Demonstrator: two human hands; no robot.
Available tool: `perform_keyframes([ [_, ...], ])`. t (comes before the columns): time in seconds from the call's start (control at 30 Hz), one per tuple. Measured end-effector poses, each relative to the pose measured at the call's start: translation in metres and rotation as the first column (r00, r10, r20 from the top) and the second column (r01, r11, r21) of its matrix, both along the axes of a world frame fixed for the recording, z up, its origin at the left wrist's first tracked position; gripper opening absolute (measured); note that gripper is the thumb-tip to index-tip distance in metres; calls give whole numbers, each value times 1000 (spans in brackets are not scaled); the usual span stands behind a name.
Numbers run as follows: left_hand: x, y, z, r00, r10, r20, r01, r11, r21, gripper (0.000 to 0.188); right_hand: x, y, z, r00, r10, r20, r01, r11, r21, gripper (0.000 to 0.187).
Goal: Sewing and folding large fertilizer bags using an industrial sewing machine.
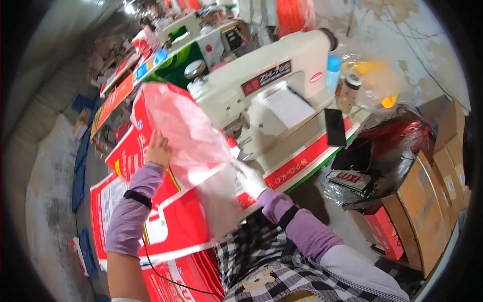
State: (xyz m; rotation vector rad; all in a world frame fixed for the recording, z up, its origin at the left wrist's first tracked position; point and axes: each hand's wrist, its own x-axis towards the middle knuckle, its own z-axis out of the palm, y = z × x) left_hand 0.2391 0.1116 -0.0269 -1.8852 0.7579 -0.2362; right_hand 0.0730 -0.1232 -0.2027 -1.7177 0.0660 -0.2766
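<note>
A red-and-white printed bag (193,146) lies between the two hands, its pale, see-through side raised in a loose fold just in front of the white sewing machine (226,93). The left hand (158,151) is bare and rests on the bag's red printed side, fingers pointing away from the body; its grip looks open, laid over the material rather than closed round it. The right hand (250,180), in a white glove, is at the bag's right edge, its fingertips near the needle end of the machine. Of the two, the right hand is nearer to the needle; the left is farther off, across the bag. Whether the right grip is pinching the edge or only touching it, I cannot tell, because the glove is blurred.

The raised fold runs slantwise, from beside the machine's left end down toward the right hand. The bag's full long axis is hard to judge: it is creased, and it overlaps more red printed bags (183,226) below. The needle itself is hard to make out, and the left palm is hidden from above.

On the machine's base lies a sheet of white paper (284,103); a black phone (335,127) lies to the right, on the surface (297,166).
</note>
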Motion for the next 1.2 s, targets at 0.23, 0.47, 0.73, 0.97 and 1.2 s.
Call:
perform_keyframes([
  [0.23,-62,53,-18,-231,-230,-945,-960,213,183,15,-3,-6,-43,989,3,-147,44,949,311,24],
  [0.47,-252,-10,-40,-136,-753,-643,-926,-134,353,20,0,108,-92,879,477,-20,-18,75,997,42],
  [0.73,-213,-82,5,105,-583,-805,-723,512,-465,23,-97,20,84,941,338,-17,51,-91,995,45],
  [0.97,-204,-159,60,540,-565,-623,74,770,-634,13,-139,46,72,925,377,49,-252,511,822,55],
  [1.2,-281,-107,-1,560,-495,-665,-68,772,-632,10,-162,-22,65,926,341,-163,-222,840,494,56],
])
